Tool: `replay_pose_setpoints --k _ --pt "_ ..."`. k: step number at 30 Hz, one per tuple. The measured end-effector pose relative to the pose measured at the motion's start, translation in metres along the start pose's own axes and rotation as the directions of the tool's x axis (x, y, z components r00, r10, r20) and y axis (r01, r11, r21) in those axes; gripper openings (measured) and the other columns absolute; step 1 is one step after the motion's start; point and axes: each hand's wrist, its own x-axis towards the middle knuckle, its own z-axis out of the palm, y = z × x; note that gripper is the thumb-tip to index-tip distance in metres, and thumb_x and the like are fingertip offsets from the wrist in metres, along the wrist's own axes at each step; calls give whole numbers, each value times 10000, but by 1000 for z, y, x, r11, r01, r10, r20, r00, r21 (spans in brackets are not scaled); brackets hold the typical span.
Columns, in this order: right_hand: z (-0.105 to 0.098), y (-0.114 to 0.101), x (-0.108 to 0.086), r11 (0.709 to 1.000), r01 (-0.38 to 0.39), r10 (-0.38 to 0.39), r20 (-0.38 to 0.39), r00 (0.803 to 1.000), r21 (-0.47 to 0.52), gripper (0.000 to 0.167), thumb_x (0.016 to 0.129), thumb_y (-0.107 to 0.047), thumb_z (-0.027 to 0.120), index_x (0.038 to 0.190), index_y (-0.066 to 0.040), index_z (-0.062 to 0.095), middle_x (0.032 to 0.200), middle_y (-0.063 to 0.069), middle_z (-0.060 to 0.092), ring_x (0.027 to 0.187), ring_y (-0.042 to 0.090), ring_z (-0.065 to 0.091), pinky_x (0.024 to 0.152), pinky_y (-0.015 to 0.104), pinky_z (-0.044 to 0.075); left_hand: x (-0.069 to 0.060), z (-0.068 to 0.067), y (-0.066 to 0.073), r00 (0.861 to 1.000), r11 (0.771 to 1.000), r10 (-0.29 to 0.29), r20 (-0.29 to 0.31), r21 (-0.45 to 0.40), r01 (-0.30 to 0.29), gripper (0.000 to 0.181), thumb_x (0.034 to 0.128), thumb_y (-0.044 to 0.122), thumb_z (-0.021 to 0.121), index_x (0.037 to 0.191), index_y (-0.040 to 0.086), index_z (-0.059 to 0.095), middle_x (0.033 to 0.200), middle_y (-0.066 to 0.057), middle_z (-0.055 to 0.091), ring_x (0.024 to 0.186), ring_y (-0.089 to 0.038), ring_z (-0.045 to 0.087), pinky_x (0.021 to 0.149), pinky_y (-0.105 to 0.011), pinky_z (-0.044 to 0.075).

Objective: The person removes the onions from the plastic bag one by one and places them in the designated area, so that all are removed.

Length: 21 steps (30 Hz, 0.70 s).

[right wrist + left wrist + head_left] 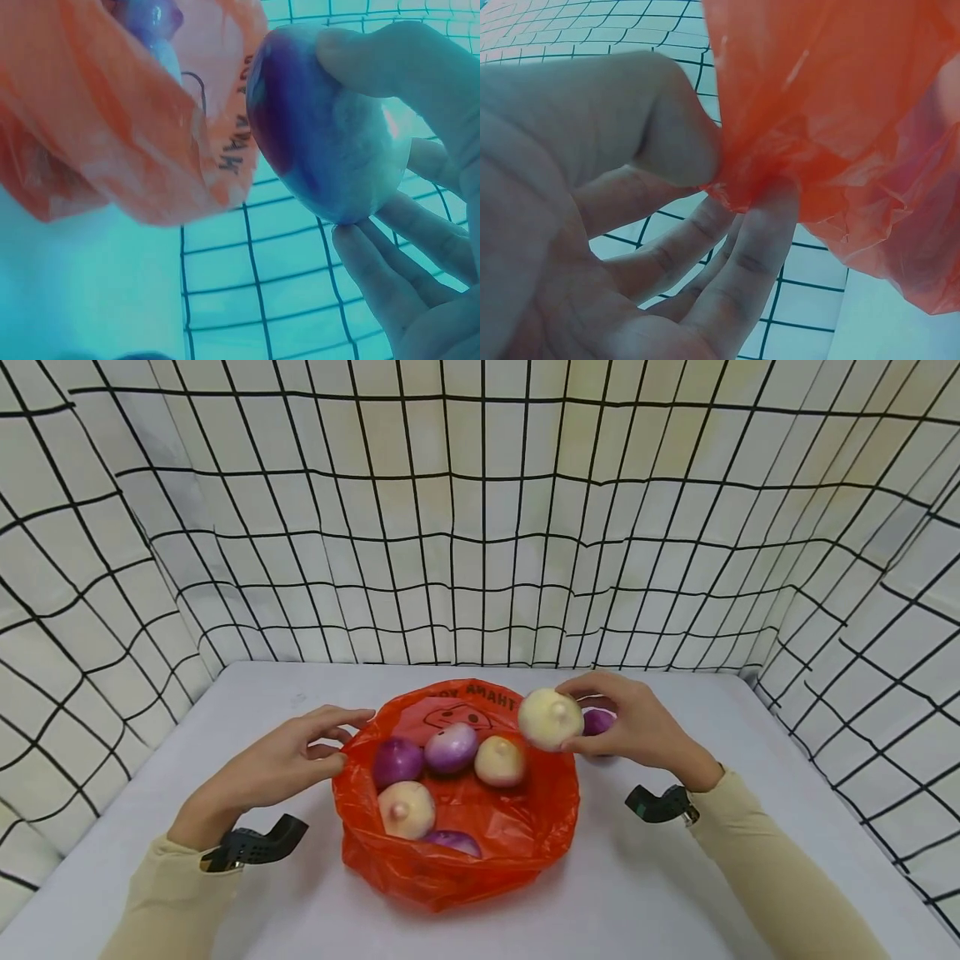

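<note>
Two hands (272, 767) (643, 722) flank red bag (442, 883): left pinches rim (517, 862), right grips onion (550, 720).

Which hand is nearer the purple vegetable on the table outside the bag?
Right. In the head view the right hand partly hides the purple vegetable; the left hand is across the red bag, pinching its left rim.
</note>
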Motion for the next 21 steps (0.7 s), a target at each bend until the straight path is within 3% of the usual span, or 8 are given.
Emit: replay_pose_setpoints --k 7,15,21 --pt "-11 9 -10 999 -34 33 -52 998 -28 607 749 -237 937 1295 -202 674 1294 -33 673 1171 116 675 1040 390 577 0 0 1 1000 1000 -2 5 -3 2 550 967 88 607 1509 112 516 1457 -149 552 1258 -345 601 859 -243 621" --pt "-22 17 -22 997 -69 64 -121 991 -36 644 717 -189 953 1295 -160 672 1281 4 686 1129 31 665 1012 142 538 0 0 0 1000 1000 -18 6 5 18 553 976 103 619 1516 116 506 1463 -149 544 1267 -348 598 860 -271 633" --pt "-29 24 -31 995 -89 82 -162 983 -37 647 723 -158 947 1304 -158 664 1292 19 680 1108 -45 634 1006 82 504 0 -1 0 1000 1000 -18 5 5 18 556 982 103 617 1523 113 495 1464 -151 535 1268 -354 598 851 -268 634"
